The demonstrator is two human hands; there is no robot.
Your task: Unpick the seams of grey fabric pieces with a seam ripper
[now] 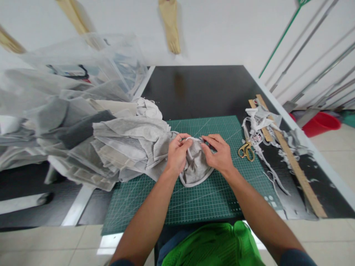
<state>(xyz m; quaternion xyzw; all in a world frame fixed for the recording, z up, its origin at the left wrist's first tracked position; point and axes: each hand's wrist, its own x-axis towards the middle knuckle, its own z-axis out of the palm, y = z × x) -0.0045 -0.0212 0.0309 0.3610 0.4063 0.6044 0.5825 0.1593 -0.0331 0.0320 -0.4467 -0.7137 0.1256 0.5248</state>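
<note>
A grey piece of fabric point(195, 170) with a pale bound edge lies bunched on a green cutting mat point(199, 207). My left hand point(178, 152) pinches its upper edge between thumb and fingers. Just to the right, my right hand point(217, 152) is closed on the same edge, thumb below and fingers above. A small dark bit shows by the right fingertips; I cannot make out what it is. The cloth runs left into a larger grey fabric pile point(133, 136). Gold-handled scissors point(246, 151) lie right of my right hand, their blades partly under white scraps.
White and grey fabric scraps point(262, 122) lie along the table's right side with long wooden rulers point(296, 170). Clear plastic bins point(122, 62) stand behind the pile at left. Yellow gloves point(170, 27) hang on the wall. A red bucket point(321, 123) is on the floor at right.
</note>
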